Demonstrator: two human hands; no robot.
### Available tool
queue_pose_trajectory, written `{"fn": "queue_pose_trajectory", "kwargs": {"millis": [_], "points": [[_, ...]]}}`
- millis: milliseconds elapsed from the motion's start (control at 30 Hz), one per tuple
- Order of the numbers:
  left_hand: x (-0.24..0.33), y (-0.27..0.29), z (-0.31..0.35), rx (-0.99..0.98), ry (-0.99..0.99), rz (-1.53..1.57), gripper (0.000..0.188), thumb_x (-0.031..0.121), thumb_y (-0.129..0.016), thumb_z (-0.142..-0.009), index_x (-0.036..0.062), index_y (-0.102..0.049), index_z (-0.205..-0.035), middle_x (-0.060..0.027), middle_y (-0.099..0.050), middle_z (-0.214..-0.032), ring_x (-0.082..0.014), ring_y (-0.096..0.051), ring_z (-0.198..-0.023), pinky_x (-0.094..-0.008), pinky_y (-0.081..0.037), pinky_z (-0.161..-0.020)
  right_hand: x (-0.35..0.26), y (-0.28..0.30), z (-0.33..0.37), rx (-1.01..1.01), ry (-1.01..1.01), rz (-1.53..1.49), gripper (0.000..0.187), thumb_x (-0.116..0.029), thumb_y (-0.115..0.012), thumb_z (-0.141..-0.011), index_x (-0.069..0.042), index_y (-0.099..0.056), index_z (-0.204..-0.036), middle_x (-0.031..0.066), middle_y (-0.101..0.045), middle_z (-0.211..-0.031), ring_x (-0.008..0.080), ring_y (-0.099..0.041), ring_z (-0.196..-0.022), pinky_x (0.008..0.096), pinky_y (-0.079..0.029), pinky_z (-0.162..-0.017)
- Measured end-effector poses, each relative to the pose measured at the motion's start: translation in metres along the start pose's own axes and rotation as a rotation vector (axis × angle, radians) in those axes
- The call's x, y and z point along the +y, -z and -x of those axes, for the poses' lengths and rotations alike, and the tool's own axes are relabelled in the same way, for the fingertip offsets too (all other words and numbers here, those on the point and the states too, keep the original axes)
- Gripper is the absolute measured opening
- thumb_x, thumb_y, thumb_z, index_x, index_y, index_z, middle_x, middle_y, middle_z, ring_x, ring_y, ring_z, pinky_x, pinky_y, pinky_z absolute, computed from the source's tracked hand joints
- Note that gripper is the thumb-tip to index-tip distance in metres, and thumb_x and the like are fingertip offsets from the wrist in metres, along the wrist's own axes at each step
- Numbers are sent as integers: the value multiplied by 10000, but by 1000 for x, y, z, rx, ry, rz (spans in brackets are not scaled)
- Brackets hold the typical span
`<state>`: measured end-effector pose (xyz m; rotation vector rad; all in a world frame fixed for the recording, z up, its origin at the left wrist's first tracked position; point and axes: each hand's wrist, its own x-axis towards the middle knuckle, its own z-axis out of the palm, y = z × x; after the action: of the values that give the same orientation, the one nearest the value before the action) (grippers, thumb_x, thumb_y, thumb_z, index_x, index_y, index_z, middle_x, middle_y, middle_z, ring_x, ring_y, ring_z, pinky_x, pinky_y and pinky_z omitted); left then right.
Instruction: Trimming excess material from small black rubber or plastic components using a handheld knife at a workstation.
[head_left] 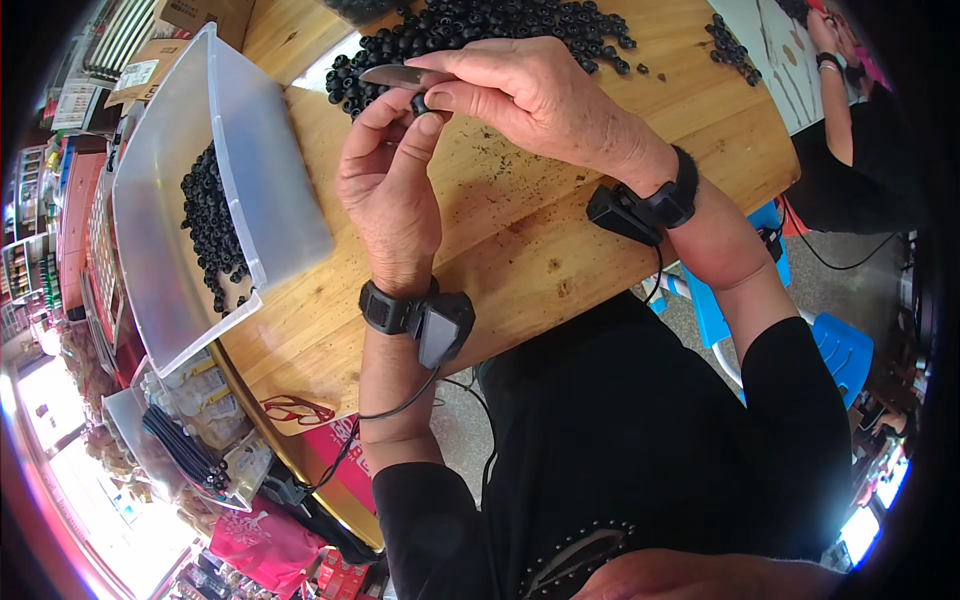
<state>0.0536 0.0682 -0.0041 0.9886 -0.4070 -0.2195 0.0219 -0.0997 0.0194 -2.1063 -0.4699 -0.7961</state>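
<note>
My left hand pinches a small black round piece between thumb and fingertips, above the near side of a pile. In my right hand is a short knife, its blade pointing left over the left fingers; the handle is mostly hidden in the grip. The right thumb presses close to the black piece, and I cannot tell if it touches. Behind both hands spreads a pile of black round pieces, glossy, some with a hollow in the middle. Black devices are strapped to both wrists.
On the wooden table at left stands a clear plastic bin with more black pieces. Dark crumbs lie before the pile. Red-framed glasses rest at the near left edge. Another person's arm shows at far right, near blue chairs.
</note>
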Motion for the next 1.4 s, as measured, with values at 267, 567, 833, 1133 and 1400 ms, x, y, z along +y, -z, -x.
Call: {"fn": "queue_pose_trajectory", "kwargs": {"millis": [267,567,833,1133,1400], "points": [[-3,1,1,-15,29,59,264,-90,-660,-892,-18,-674,-1146,-98,-705,-1059,-153,-660,-956,-307,-554,-897,1,-2,1,12,15,-39,263,-251,-678,-931,-14,-710,-1041,146,-723,-870,295,-714,-788,349,-562,-681],[-4,17,1,-87,0,-57,229,-67,-619,-926,-36,-672,-1146,-144,-701,-1124,-227,-667,-994,-372,-541,-926,-3,2,2,-119,8,31,278,-155,-706,-917,16,-685,-1136,126,-743,-936,216,-737,-808,285,-578,-684],[-3,4,-3,-136,23,109,298,-36,-629,-926,-47,-643,-1223,-141,-708,-1075,-226,-678,-942,-378,-550,-923,2,14,-7,-11,-98,-259,224,-110,-659,-967,80,-660,-1086,173,-710,-853,176,-696,-709,292,-520,-585],[-4,5,-1,-103,9,30,278,-48,-651,-909,-35,-664,-1187,-120,-715,-1045,-205,-685,-905,-351,-560,-903,4,0,-1,-29,-66,-378,294,-155,-658,-971,82,-662,-1146,198,-708,-873,203,-689,-670,312,-499,-548],[0,2,1,-19,3,-153,210,-60,-675,-888,-30,-700,-1094,-89,-718,-946,-163,-678,-843,-300,-567,-834,-2,3,-3,-116,-89,-242,232,-165,-645,-977,59,-633,-919,173,-645,-751,272,-640,-607,358,-459,-525]]}}
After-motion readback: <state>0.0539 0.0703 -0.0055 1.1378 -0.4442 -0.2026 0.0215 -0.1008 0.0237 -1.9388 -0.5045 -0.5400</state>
